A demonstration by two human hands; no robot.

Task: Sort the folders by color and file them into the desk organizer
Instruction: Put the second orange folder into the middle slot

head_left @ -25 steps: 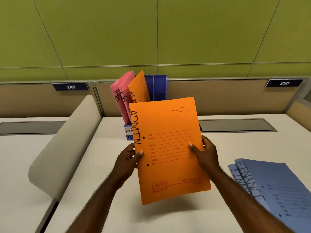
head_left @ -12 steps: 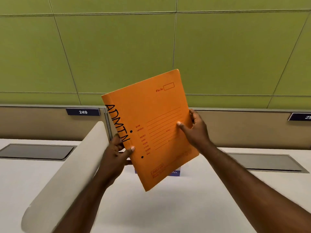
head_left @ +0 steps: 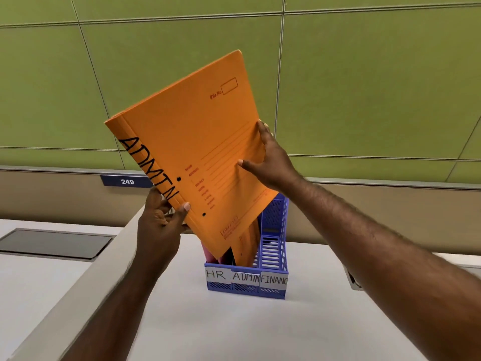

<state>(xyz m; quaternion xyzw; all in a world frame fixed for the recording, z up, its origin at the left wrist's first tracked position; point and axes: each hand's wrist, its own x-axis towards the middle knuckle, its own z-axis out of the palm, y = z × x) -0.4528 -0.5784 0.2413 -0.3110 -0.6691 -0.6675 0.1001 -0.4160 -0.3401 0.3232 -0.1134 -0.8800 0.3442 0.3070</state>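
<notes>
Head view: left hand point(head_left: 158, 225) pinches the spine and right hand point(head_left: 270, 162) clasps the far edge of the orange folder point(head_left: 192, 142), tilted, its lower corner now dipping over the perforated blue plastic organizer point(head_left: 273, 230) on the white bench point(head_left: 234, 329); half a second ago it hovered higher.

Desk organizer point(head_left: 273, 291) mid-desk, 3 slots: HR, ADMIN, FINANC.
HR slot: pink folder point(head_left: 207, 252) inside, partly taken.
ADMIN slot: orange folder point(head_left: 247, 246) already in; room beside it tight.
FINANC slot: open, mesh walls bare.
Held orange folder point(head_left: 187, 142), tilted, low corner over HR/ADMIN mouth, blocks access from above and left.
Left hand point(head_left: 158, 227) and right hand point(head_left: 270, 162) clamp its edges.
Desk point(head_left: 234, 329) in front of organizer free.
Beige divider point(head_left: 86, 290) walls off left side.
</notes>
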